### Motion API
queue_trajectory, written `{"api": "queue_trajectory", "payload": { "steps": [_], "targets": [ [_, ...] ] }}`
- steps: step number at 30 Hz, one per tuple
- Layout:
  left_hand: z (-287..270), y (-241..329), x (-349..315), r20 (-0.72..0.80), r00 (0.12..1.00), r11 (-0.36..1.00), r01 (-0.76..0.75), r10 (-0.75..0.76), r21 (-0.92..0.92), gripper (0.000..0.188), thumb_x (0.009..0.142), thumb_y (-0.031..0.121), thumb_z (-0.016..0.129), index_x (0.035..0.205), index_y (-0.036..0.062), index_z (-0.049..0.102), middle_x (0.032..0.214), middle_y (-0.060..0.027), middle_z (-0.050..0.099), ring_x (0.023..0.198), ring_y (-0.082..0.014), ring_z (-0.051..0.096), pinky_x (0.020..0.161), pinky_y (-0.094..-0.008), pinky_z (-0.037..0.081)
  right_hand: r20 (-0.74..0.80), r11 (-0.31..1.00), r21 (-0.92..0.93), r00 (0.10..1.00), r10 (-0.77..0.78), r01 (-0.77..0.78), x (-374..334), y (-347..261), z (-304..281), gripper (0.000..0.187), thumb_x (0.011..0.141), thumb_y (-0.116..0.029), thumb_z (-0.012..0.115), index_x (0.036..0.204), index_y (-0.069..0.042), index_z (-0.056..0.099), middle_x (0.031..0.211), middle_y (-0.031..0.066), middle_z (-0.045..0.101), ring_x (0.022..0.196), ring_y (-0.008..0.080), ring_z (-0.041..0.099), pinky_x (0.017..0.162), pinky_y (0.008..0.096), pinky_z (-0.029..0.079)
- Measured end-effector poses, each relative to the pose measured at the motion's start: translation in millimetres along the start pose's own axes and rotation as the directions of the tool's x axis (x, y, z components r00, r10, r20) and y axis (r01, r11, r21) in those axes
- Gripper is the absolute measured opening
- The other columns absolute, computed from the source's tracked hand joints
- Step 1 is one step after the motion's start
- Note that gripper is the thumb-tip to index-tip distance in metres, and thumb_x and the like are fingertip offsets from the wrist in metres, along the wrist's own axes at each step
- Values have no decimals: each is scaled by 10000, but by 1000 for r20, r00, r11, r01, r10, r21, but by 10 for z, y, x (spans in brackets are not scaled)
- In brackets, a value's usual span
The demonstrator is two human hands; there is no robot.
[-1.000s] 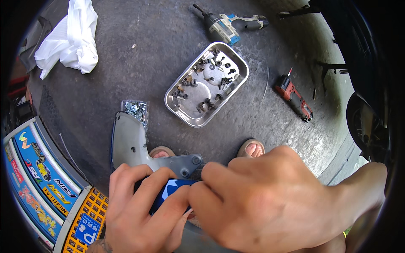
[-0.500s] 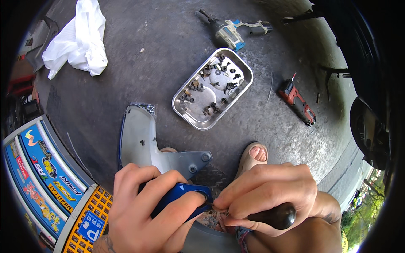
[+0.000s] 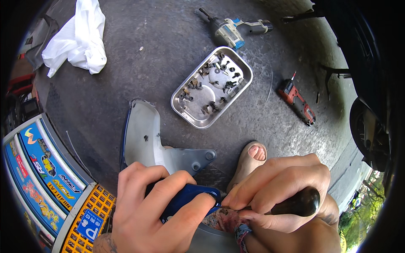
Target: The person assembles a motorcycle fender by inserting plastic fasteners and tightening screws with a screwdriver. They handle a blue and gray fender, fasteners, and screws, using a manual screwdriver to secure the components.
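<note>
Dark floor (image 3: 135,76) spreads around a metal tray (image 3: 200,95) of loose bolts (image 3: 206,109); on the wearer's side of that tray, the left hand's (image 3: 156,206) fingers are clamped on a blue piece (image 3: 181,198), and the right hand's (image 3: 282,189) fingers pinch a dark-handled tool (image 3: 301,203). Working its thin shaft at the piece's end seems the step in hand, calling for a firm hold and fine control. Glossy and curved, the piece is partly covered by fingers.
</note>
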State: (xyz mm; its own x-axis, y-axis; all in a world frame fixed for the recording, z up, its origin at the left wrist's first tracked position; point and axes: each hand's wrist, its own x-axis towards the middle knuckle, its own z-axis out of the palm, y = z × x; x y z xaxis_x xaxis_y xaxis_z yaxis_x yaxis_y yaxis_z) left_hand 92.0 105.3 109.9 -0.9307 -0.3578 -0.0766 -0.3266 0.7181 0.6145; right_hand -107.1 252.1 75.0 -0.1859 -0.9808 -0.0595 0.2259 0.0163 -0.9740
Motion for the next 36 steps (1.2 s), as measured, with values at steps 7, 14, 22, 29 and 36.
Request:
{"api": "queue_trajectory", "payload": {
  "steps": [7, 14, 22, 29, 36],
  "targets": [
    [11, -6, -9, -18, 999, 999, -35, 35, -21, 297, 699, 257, 909, 923, 123, 769, 1014, -103, 720, 844, -326, 615, 750, -475, 482, -12, 986, 114, 993, 120, -118, 32, 18, 6, 219, 759, 130, 868, 797, 6, 691, 902, 256, 771, 860, 378, 812, 815, 461, 680],
    [33, -37, -10, -21, 997, 997, -73, 73, -17, 295, 713, 253, 904, 939, 124, 765, 1011, -105, 716, 845, -330, 614, 739, -481, 476, 7, 990, 36, 991, 137, -137, 63, -27, 9, 191, 739, 127, 849, 753, -7, 713, 886, 256, 769, 798, 354, 800, 784, 419, 667],
    [33, -40, -26, -5, 999, 999, -50, 50, 3, 314, 703, 245, 908, 933, 96, 754, 992, -108, 713, 856, -327, 613, 740, -485, 475, -24, 999, -30, 999, -27, 27, -18, 60, 124, 99, 859, 78, 806, 924, 25, 753, 1007, 178, 747, 842, 256, 763, 718, 315, 603],
    [70, -40, -24, -26, 999, 999, -34, 34, 14, 290, 703, 220, 900, 913, 91, 748, 990, -110, 719, 866, -327, 621, 734, -477, 481, -63, 993, -65, 993, -98, 94, -46, 123, 176, 79, 889, 44, 812, 935, 32, 748, 999, 178, 731, 853, 262, 760, 705, 327, 603],
    [89, -36, -12, -17, 1000, 999, -25, 25, 32, 289, 695, 209, 894, 916, 84, 756, 989, -113, 723, 881, -336, 633, 755, -485, 492, 6, 977, -213, 1000, -6, 7, 18, -15, 180, 122, 799, 46, 857, 824, -9, 751, 903, 181, 753, 792, 299, 782, 729, 370, 642]
  ]
}}
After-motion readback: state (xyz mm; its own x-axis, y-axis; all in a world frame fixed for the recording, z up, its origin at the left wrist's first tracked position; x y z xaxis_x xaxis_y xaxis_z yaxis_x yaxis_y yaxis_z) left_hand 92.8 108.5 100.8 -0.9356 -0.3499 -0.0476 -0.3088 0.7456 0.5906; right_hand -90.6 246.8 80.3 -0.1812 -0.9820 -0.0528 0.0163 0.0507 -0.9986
